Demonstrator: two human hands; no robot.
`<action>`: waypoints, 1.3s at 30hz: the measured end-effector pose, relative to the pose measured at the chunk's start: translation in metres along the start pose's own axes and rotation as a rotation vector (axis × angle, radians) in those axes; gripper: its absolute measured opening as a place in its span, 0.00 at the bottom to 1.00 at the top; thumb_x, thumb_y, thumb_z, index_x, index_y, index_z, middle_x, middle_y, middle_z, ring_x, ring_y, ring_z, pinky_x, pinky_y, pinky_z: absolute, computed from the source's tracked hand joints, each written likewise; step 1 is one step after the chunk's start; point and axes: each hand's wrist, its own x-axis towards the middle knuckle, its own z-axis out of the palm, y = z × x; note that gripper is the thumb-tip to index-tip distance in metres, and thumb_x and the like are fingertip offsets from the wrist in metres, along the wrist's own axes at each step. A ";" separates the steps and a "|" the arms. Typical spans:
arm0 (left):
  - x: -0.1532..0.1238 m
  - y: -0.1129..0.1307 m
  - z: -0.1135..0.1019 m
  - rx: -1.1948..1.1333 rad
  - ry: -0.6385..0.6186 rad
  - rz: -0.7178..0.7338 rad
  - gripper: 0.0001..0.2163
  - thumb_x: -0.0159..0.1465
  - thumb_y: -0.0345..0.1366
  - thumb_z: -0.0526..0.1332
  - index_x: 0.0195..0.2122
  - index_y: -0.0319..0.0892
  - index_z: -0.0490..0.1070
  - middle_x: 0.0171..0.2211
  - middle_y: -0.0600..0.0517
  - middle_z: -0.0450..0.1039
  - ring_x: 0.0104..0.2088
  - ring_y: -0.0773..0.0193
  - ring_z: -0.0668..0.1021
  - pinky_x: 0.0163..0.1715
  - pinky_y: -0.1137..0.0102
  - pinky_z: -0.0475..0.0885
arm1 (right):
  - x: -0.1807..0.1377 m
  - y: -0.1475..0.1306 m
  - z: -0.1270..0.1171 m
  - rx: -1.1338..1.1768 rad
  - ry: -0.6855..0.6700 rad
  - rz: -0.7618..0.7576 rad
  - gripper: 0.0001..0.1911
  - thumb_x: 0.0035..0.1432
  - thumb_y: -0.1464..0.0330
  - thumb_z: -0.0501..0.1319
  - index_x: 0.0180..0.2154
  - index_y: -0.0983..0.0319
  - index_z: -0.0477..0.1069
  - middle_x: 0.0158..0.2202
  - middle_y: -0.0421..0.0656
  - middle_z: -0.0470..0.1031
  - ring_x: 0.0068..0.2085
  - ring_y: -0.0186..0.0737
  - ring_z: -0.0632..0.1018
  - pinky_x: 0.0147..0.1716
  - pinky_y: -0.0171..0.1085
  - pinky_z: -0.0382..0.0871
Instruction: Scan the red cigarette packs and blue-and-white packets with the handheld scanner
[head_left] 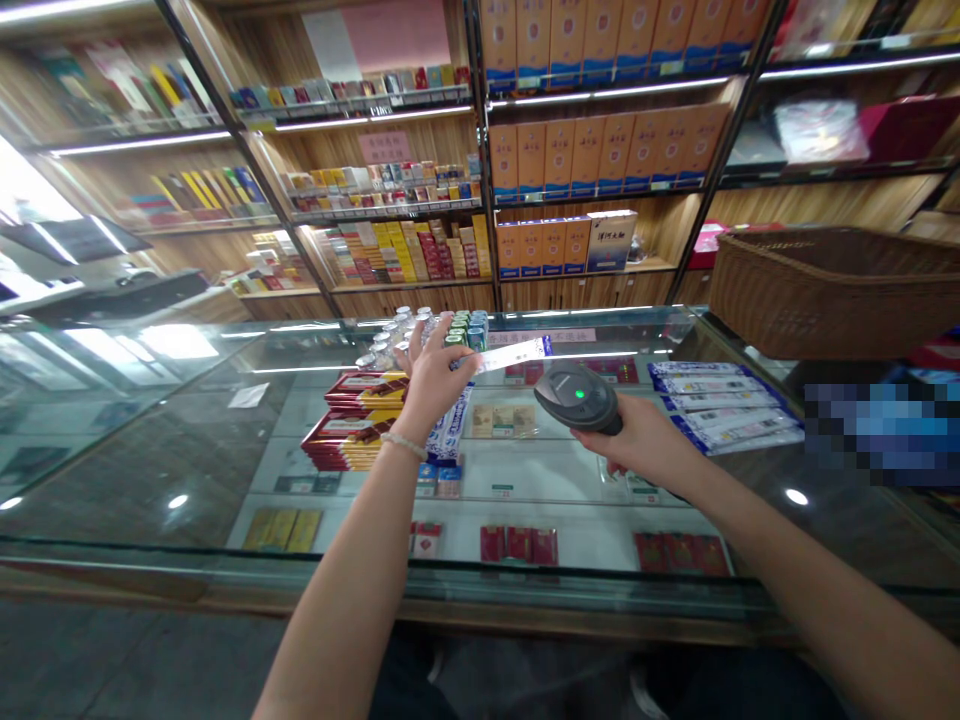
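My left hand (433,382) is raised over a glass counter (187,470) and pinches one end of a long white and blue box (514,354), held roughly level. My right hand (637,440) grips a dark handheld barcode scanner (576,394) with a green light on top; its head sits just below and to the right of the box. A bead bracelet is on my left wrist. Under my left hand, stacked red and yellow cartons (360,420) and a blue and white carton (450,425) lie on the counter.
Small bottles and green-capped items (420,335) stand at the counter's far side. Blue and white long boxes (720,405) lie to the right, beneath a wicker basket (832,290). Shelves of boxed goods (600,150) fill the back wall. A till area (97,285) is at left.
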 end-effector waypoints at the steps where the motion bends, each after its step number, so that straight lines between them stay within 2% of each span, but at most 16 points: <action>1: 0.000 0.000 0.000 -0.003 -0.001 0.002 0.08 0.67 0.40 0.65 0.37 0.50 0.84 0.75 0.55 0.57 0.77 0.38 0.46 0.69 0.30 0.31 | 0.000 0.000 0.000 0.002 0.003 -0.005 0.09 0.54 0.67 0.68 0.39 0.61 0.76 0.27 0.39 0.80 0.17 0.34 0.76 0.19 0.32 0.70; 6: -0.001 0.001 -0.001 -0.011 0.002 0.010 0.08 0.67 0.41 0.64 0.37 0.51 0.84 0.75 0.56 0.56 0.77 0.39 0.46 0.69 0.30 0.30 | 0.000 0.001 0.000 0.004 0.015 -0.025 0.16 0.54 0.67 0.68 0.46 0.60 0.75 0.30 0.39 0.81 0.17 0.34 0.75 0.18 0.32 0.70; 14: -0.001 -0.002 0.001 -0.023 0.014 0.023 0.08 0.67 0.41 0.64 0.36 0.50 0.84 0.75 0.55 0.57 0.77 0.38 0.47 0.69 0.29 0.31 | 0.004 0.011 0.001 -0.016 -0.003 -0.088 0.18 0.55 0.63 0.67 0.48 0.59 0.75 0.34 0.42 0.82 0.19 0.37 0.77 0.19 0.36 0.71; 15: 0.000 -0.002 0.001 -0.024 0.016 0.026 0.08 0.67 0.41 0.64 0.36 0.50 0.84 0.75 0.55 0.57 0.77 0.38 0.47 0.69 0.29 0.31 | 0.006 0.014 0.002 -0.034 0.011 -0.117 0.20 0.55 0.63 0.68 0.49 0.59 0.74 0.36 0.43 0.83 0.22 0.39 0.79 0.22 0.37 0.73; 17: 0.000 -0.003 0.001 -0.028 0.018 0.028 0.08 0.67 0.41 0.64 0.37 0.50 0.84 0.75 0.56 0.57 0.77 0.39 0.47 0.69 0.30 0.30 | 0.009 0.018 0.003 -0.080 0.069 -0.206 0.21 0.54 0.62 0.68 0.50 0.59 0.74 0.42 0.46 0.84 0.34 0.47 0.84 0.34 0.42 0.78; 19: 0.000 -0.002 0.000 -0.032 0.015 0.020 0.08 0.67 0.41 0.64 0.38 0.51 0.84 0.75 0.56 0.57 0.77 0.40 0.47 0.70 0.30 0.30 | 0.013 0.023 0.004 -0.124 0.131 -0.295 0.22 0.54 0.62 0.68 0.50 0.59 0.74 0.47 0.48 0.83 0.48 0.53 0.83 0.46 0.46 0.77; 21: 0.000 -0.001 -0.001 -0.037 0.011 0.012 0.08 0.67 0.41 0.64 0.38 0.51 0.84 0.75 0.57 0.57 0.77 0.40 0.47 0.70 0.30 0.30 | 0.016 0.026 0.003 -0.181 0.149 -0.330 0.21 0.55 0.61 0.67 0.50 0.59 0.72 0.49 0.49 0.81 0.53 0.53 0.81 0.51 0.47 0.75; 26: 0.000 0.000 -0.003 -0.049 0.020 0.014 0.09 0.67 0.41 0.63 0.37 0.51 0.84 0.75 0.57 0.56 0.77 0.39 0.47 0.70 0.30 0.30 | 0.015 0.023 -0.004 -0.459 0.136 -0.278 0.16 0.57 0.61 0.63 0.46 0.60 0.69 0.50 0.49 0.74 0.48 0.50 0.80 0.43 0.42 0.73; 30: -0.001 0.001 -0.004 -0.058 0.020 0.020 0.09 0.67 0.42 0.63 0.37 0.51 0.84 0.75 0.57 0.57 0.77 0.38 0.47 0.70 0.30 0.31 | 0.014 0.018 -0.005 -0.703 0.148 -0.177 0.17 0.59 0.61 0.59 0.48 0.60 0.67 0.54 0.50 0.70 0.49 0.51 0.79 0.36 0.40 0.70; 34: 0.000 0.001 -0.003 -0.066 0.027 0.026 0.08 0.66 0.41 0.63 0.36 0.51 0.84 0.75 0.56 0.57 0.77 0.38 0.47 0.70 0.31 0.31 | 0.016 0.021 -0.005 -0.821 0.157 -0.157 0.17 0.62 0.60 0.58 0.49 0.61 0.66 0.55 0.51 0.69 0.54 0.52 0.77 0.36 0.40 0.70; 39: 0.001 0.000 -0.001 -0.066 0.036 0.022 0.08 0.66 0.41 0.64 0.36 0.50 0.84 0.74 0.56 0.58 0.77 0.38 0.47 0.70 0.31 0.30 | 0.022 0.026 -0.005 -0.874 0.146 -0.120 0.16 0.63 0.60 0.59 0.50 0.61 0.66 0.55 0.52 0.69 0.55 0.51 0.77 0.38 0.40 0.71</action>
